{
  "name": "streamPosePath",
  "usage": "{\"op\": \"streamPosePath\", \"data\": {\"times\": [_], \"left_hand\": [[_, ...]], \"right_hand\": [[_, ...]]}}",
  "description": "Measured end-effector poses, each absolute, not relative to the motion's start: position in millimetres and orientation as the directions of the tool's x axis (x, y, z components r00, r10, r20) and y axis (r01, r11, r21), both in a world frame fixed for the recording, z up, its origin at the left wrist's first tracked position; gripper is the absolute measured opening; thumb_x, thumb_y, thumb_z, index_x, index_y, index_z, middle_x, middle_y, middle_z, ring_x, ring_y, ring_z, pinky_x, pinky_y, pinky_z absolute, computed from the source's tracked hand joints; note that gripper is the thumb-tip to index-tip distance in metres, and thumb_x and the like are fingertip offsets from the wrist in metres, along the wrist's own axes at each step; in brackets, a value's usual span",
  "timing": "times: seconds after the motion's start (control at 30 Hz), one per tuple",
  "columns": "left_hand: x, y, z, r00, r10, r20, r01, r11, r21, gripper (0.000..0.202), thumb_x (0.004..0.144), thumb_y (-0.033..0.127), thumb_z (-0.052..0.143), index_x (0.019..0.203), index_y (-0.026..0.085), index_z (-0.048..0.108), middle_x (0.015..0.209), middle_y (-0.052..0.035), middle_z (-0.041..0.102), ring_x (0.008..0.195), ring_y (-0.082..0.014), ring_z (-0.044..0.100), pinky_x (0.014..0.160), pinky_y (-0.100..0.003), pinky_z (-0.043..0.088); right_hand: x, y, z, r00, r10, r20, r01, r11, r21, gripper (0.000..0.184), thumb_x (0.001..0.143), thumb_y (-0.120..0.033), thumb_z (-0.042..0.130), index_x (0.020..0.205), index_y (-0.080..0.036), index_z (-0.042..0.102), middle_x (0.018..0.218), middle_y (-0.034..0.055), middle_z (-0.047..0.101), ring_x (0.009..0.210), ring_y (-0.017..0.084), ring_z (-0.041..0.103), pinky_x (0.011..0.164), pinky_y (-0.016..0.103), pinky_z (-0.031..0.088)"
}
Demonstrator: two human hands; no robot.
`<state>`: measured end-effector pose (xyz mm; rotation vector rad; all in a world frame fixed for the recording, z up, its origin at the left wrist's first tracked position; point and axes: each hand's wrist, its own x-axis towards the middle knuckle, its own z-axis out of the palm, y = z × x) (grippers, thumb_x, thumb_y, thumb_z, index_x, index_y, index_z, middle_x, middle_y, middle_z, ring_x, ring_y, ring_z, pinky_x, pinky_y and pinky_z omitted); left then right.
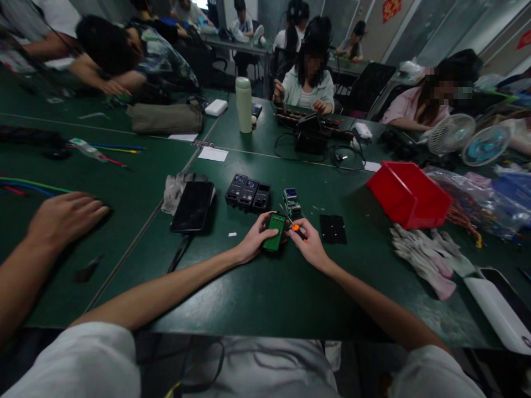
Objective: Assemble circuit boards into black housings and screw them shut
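My left hand [254,241] grips a green circuit board [274,232] by its left edge, thumb lying across its face. In my right hand [309,243] is a screwdriver with an orange and black handle [297,229]; its thin shaft points up and left beside the board's upper right corner. Whether the tip touches the board, I cannot tell. Just beyond the hands lies a small electronic module [291,201] with a little screen. Several black modules [248,193] stand in a row behind my left hand. A flat black square piece [332,229] rests right of my right hand.
A dark phone-like screen [192,207] leans on a work glove [170,194] at left, its cable running toward me. Another person's hand [66,218] rests farther left. On the right are a red bin [409,194], gloves [427,260] and a white device [495,312]. A bottle [244,105] stands behind.
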<state>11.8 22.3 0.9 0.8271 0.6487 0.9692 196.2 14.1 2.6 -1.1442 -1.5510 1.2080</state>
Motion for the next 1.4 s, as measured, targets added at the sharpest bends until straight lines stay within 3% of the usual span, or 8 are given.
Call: {"op": "streamPosePath", "data": {"times": [0.13, 0.33, 0.57, 0.87, 1.03, 1.4], "left_hand": [[10, 24, -5, 0.4, 0.912, -0.089, -0.358, 0.245, 0.901, 0.062, 0.074, 0.025, 0.071, 0.129, 0.026, 0.041, 0.125, -0.0066, 0.057, 0.112, -0.0229, 0.057, 0.095, -0.038, 0.047], [10, 25, -8, 0.442, 0.896, -0.048, -0.334, 0.215, 0.918, 0.058, 0.078, 0.026, 0.067, 0.13, 0.024, 0.041, 0.135, -0.0087, 0.051, 0.122, -0.0251, 0.051, 0.101, -0.04, 0.042], [9, 23, -4, 0.544, 0.835, 0.082, -0.202, 0.036, 0.979, 0.061, 0.079, 0.024, 0.067, 0.134, 0.02, 0.039, 0.141, -0.0108, 0.044, 0.131, -0.0257, 0.042, 0.112, -0.04, 0.031], [13, 17, -12, 0.587, 0.809, 0.026, -0.217, 0.127, 0.968, 0.068, 0.077, 0.024, 0.07, 0.134, 0.024, 0.033, 0.133, -0.0109, 0.049, 0.12, -0.0239, 0.053, 0.099, -0.039, 0.047], [14, 16, -12, 0.605, 0.796, 0.028, -0.226, 0.138, 0.964, 0.072, 0.077, 0.024, 0.07, 0.137, 0.025, 0.029, 0.134, -0.0121, 0.048, 0.117, -0.0234, 0.056, 0.098, -0.038, 0.049], [14, 14, -14, 0.601, 0.799, -0.017, -0.207, 0.176, 0.962, 0.061, 0.078, 0.026, 0.068, 0.128, 0.023, 0.033, 0.116, -0.0083, 0.058, 0.105, -0.0205, 0.062, 0.089, -0.035, 0.053]], "right_hand": [[192, 14, -3, -0.284, 0.959, 0.008, 0.114, 0.042, -0.993, 0.028, 0.083, -0.043, 0.06, 0.095, -0.018, 0.051, 0.065, -0.0056, 0.047, 0.049, 0.006, 0.041, 0.047, 0.019, 0.033], [192, 16, -1, -0.302, 0.953, -0.013, 0.11, 0.022, -0.994, 0.04, 0.082, -0.042, 0.062, 0.112, -0.015, 0.054, 0.058, -0.0067, 0.046, 0.045, 0.006, 0.04, 0.044, 0.02, 0.032], [195, 18, 3, -0.424, 0.905, -0.044, 0.121, 0.009, -0.993, 0.032, 0.082, -0.042, 0.062, 0.096, -0.013, 0.057, 0.052, -0.0075, 0.046, 0.043, 0.006, 0.041, 0.044, 0.02, 0.034], [199, 17, -1, -0.317, 0.947, -0.058, 0.081, -0.034, -0.996, 0.032, 0.083, -0.043, 0.059, 0.098, -0.015, 0.055, 0.064, -0.005, 0.05, 0.042, 0.004, 0.042, 0.037, 0.017, 0.032], [199, 16, 0, -0.321, 0.947, -0.033, 0.096, -0.003, -0.995, 0.029, 0.083, -0.043, 0.058, 0.094, -0.016, 0.053, 0.066, -0.0051, 0.049, 0.042, 0.004, 0.043, 0.037, 0.017, 0.033], [200, 15, 2, -0.33, 0.944, -0.027, 0.111, 0.01, -0.994, 0.03, 0.084, -0.045, 0.057, 0.091, -0.016, 0.052, 0.064, -0.0056, 0.048, 0.04, 0.004, 0.042, 0.037, 0.018, 0.032]]}}
